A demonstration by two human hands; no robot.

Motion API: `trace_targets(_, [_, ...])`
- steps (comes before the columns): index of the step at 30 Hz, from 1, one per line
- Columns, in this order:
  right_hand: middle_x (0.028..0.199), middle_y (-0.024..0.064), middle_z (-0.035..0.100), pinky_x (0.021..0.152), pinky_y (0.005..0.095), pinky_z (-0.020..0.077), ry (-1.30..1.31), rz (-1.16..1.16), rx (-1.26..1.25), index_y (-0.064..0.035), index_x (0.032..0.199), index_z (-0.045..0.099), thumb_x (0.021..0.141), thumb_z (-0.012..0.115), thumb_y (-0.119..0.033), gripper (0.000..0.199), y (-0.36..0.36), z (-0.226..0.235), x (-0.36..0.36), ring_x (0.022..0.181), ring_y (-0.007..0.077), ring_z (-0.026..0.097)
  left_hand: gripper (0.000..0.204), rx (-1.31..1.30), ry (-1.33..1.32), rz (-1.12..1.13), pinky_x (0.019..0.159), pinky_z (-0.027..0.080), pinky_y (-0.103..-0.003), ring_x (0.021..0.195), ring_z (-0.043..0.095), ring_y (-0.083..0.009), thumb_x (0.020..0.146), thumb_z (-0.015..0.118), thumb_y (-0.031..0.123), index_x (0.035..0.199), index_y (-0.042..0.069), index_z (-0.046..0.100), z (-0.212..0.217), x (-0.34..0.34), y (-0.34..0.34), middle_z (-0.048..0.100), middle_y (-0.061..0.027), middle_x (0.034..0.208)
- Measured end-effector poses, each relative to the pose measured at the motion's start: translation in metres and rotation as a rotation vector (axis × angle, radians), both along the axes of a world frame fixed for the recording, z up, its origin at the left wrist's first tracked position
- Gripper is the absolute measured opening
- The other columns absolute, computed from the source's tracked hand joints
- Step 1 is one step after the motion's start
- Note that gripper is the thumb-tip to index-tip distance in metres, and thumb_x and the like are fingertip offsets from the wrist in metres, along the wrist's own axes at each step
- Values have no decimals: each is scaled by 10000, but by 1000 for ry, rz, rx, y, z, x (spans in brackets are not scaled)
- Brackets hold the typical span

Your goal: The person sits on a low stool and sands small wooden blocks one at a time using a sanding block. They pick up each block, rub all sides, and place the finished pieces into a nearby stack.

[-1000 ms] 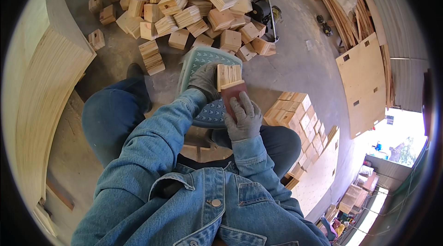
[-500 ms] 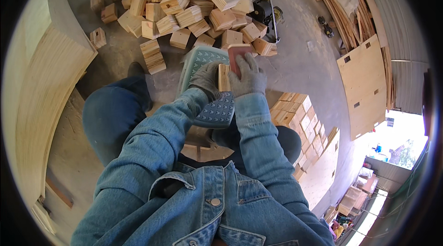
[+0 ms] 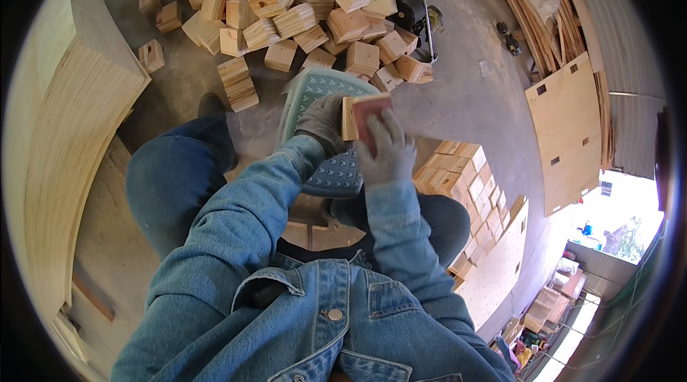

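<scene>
Wood block [image 3: 349, 118] gripped in your left hand [image 3: 323, 123]; your right hand [image 3: 386, 149] presses red sandpaper [image 3: 372, 118] flat, mid-sanding; next, stroke evenly.

The person wears a blue denim jacket [image 3: 315, 310] with pale stitched seams, a folded collar and a round metal button [image 3: 333, 315] on the front placket. Either side of that button sit chest pocket flaps. Above the button, the sleeves run to buttoned cuffs. Both the left hand [image 3: 322, 123] and the right hand [image 3: 388, 149] wear grey knit work gloves. Left of the jacket shows a knee in darker blue jeans [image 3: 172, 181], and beyond it a dark shoe [image 3: 212, 106].
</scene>
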State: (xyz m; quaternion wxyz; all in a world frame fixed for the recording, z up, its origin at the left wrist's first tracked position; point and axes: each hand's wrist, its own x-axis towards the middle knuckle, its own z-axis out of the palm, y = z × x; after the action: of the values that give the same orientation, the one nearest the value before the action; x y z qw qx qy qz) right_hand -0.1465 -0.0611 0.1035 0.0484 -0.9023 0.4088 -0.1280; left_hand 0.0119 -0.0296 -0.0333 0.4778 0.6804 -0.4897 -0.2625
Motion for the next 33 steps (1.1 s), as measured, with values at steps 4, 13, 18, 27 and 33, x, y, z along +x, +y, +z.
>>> trace_targets(4, [1505, 90, 574, 1072, 498, 491, 14, -93, 73, -224, 1364, 680, 818, 810, -321, 569, -72, -7, 37, 1286, 402, 575, 885, 40, -5, -15, 1172, 426, -445, 1316, 542, -377, 656, 914, 310, 1424, 171, 498, 9, -2, -2, 580, -170, 1354])
trace_targets(13, [1503, 113, 568, 1079, 508, 483, 47, -82, 52, -192, 1352, 677, 777, 866, -300, 616, -21, -2, 2, 1287, 392, 583, 838, 21, -84, -56, 1145, 438, -388, 1254, 579, -315, 724, 881, 268, 1432, 89, 468, -14, -4, -10, 603, -133, 1321])
trace_targets(18, [1472, 138, 575, 1070, 534, 473, -42, 17, 20, -194, 1346, 670, 747, 871, -263, 635, 38, -1, -43, 1221, 421, 590, 846, 34, 39, -112, 1148, 434, -376, 1272, 578, -291, 729, 897, 302, 1424, 76, 470, -15, 1, -9, 615, -133, 1319])
trace_targets(27, [1490, 109, 579, 1069, 516, 476, 1, -45, 31, -202, 1314, 690, 777, 845, -270, 563, -26, -4, 7, 1248, 409, 580, 910, 50, 17, -27, 1176, 424, -438, 1323, 543, -363, 647, 916, 337, 1433, 168, 488, -3, -2, -2, 579, -162, 1367])
trace_targets(33, [1536, 66, 536, 1066, 474, 493, 79, -101, 85, -268, 1358, 670, 812, 815, -337, 569, -80, -5, 45, 1249, 412, 587, 937, 63, 16, -13, 1184, 416, -434, 1334, 535, -371, 631, 926, 325, 1443, 172, 484, -9, -3, -7, 579, -164, 1368])
